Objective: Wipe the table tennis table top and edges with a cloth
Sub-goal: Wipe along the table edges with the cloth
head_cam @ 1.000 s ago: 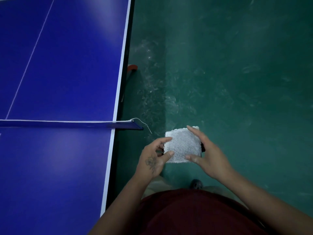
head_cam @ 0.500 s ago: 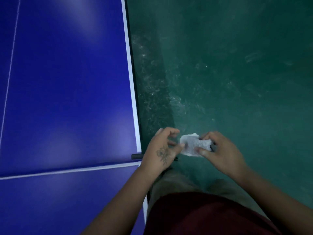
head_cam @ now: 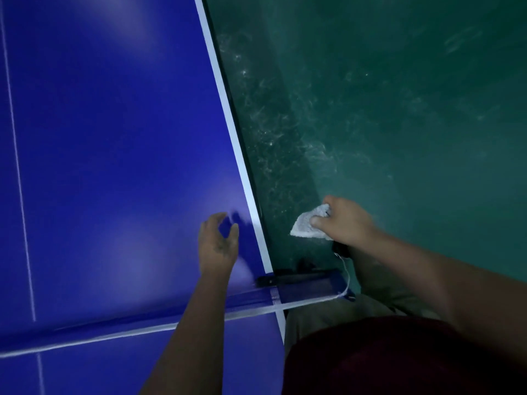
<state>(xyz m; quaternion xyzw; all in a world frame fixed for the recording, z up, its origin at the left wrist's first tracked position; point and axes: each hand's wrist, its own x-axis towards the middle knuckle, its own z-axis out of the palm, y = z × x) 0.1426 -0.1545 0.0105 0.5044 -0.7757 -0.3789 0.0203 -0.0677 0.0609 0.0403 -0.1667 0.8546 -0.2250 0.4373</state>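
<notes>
The blue table tennis table point(head_cam: 114, 138) fills the left side, with a white stripe along its right edge point(head_cam: 228, 121). My right hand point(head_cam: 345, 220) grips a folded white cloth point(head_cam: 306, 226) over the green floor, just right of that edge and not touching it. Over the table top near the edge hovers my left hand point(head_cam: 218, 243), fingers spread, holding nothing. The net point(head_cam: 142, 320) crosses the table below my left forearm.
The black net clamp point(head_cam: 296, 276) sticks out past the table edge, with a white cord point(head_cam: 346, 277) hanging off its end. Scuffed green floor point(head_cam: 399, 109) lies to the right. My legs stand close against the table side.
My left hand let go of the cloth and moved left over the table top. The right hand alone now holds the cloth. The view shifted so the net lies lower.
</notes>
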